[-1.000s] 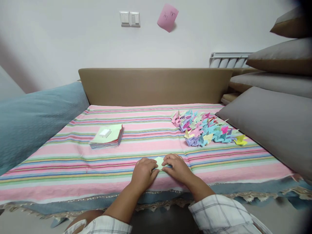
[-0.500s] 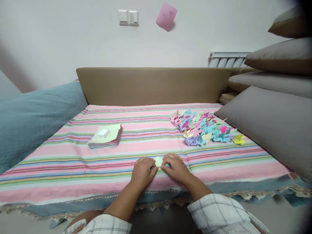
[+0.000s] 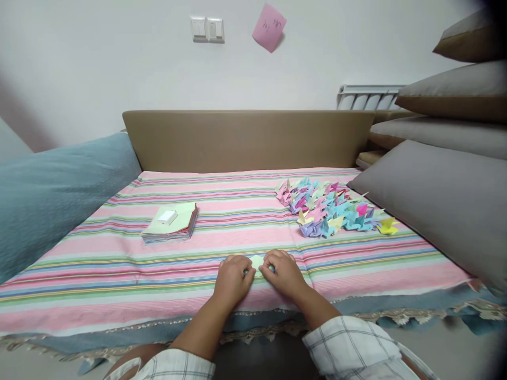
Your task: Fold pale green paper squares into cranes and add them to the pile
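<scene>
The pale green paper (image 3: 257,262) lies low on the striped cloth (image 3: 229,232), in front of the person and between the two hands. A blunt corner of it points away from the person, toward the brown backrest (image 3: 245,140); its sides run in under the fingers, so which way its long axis lies cannot be told. The left hand (image 3: 233,277) pinches the left side, thumb and fingertips drawn close together, and the right hand (image 3: 284,274) does likewise on the right, its thumb near the other one. Nearest the person, the cloth's pink border meets a blue cover (image 3: 166,335) with a lace trim, just below the wrists. To the left and farther back sits the stack of paper (image 3: 170,224), with a small white box (image 3: 167,217) on top; to the right and farther back spread the folded paper pieces (image 3: 330,208), beside the large grey cushion (image 3: 439,195). A broad stretch of striped cloth separates stack from folded pieces, and more runs out sideways from each hand.
</scene>
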Demonstrator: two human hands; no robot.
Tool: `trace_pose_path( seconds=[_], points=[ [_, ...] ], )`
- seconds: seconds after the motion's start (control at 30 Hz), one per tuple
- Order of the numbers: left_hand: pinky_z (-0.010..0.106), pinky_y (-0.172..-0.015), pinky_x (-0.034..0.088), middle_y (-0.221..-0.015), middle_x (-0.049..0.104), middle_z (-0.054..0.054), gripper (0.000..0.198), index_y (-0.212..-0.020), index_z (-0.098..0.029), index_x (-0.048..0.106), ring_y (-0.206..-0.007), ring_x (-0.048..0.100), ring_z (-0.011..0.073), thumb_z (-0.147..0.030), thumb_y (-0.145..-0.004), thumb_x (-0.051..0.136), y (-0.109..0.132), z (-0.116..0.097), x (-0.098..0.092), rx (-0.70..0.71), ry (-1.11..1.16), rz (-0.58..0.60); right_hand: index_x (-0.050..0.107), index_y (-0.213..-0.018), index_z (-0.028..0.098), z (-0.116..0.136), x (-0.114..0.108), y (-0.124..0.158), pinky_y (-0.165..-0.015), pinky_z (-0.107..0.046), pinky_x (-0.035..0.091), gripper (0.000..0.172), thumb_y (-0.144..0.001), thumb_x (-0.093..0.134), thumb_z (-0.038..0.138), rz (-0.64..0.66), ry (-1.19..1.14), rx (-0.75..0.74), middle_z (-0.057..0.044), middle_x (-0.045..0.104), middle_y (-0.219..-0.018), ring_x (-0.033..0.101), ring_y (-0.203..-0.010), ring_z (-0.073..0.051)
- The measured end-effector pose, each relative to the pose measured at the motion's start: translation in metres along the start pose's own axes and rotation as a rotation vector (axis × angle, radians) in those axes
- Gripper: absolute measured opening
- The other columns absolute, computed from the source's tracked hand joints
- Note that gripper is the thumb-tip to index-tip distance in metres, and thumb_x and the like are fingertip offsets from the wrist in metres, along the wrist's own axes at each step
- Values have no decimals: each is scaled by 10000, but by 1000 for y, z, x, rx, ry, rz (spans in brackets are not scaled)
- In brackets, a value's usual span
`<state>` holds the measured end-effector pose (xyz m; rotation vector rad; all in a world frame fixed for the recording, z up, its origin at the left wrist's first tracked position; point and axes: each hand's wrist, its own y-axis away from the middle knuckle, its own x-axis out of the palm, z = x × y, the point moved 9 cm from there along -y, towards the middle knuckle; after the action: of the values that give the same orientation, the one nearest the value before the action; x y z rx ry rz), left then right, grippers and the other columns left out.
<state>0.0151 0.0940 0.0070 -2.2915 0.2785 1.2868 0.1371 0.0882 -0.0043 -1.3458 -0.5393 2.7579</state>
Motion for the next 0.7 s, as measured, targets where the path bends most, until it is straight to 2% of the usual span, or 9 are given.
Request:
trace_pose_path(
  seconds=[0.2, 0.37, 0.5, 0.6, 0.7],
  points=[
    [327, -766, 375, -805, 649, 32, 94, -679, -198, 590, -829, 544, 197, -209, -762, 547, -1, 0, 1, -42, -8, 17, 576, -655, 204, -2, 2, 0, -776, -301, 313, 123, -762, 602, 258, -18, 43, 21, -5, 616, -830, 516, -852, -176],
    [320, -757, 378, -838, 647, 22, 86, -779, -214, 612, -839, 532, 196, -172, -746, 544, -1, 6, 1, -78, 37, 31, 582, -689, 212, -4, 2, -1, -769, -299, 316, 96, -761, 609, 270, -21, 22, 30, -2, 615, -824, 521, -849, -178],
    [325, -775, 378, -860, 654, 24, 161, -788, -238, 672, -856, 539, 187, -177, -791, 522, 0, 2, 3, -14, 67, 66, 595, -756, 219, -6, 2, -2, -774, -304, 328, 56, -756, 617, 271, -12, -13, 48, -6, 627, -846, 528, -858, -185],
    [331, -755, 373, -885, 657, 22, 218, -829, -295, 709, -873, 532, 194, -189, -818, 518, 2, -3, 3, 31, 19, 47, 608, -782, 226, -6, 3, -2, -790, -313, 337, 26, -768, 604, 248, 3, -38, 45, -11, 639, -881, 531, -885, -192],
    [335, -739, 367, -906, 651, 23, 260, -892, -327, 706, -889, 523, 204, -163, -811, 522, 4, -6, 3, 37, -48, 36, 626, -809, 232, -6, 2, -2, -804, -321, 347, 73, -779, 571, 195, 17, -57, 37, -13, 648, -903, 534, -906, -197]
  ],
)
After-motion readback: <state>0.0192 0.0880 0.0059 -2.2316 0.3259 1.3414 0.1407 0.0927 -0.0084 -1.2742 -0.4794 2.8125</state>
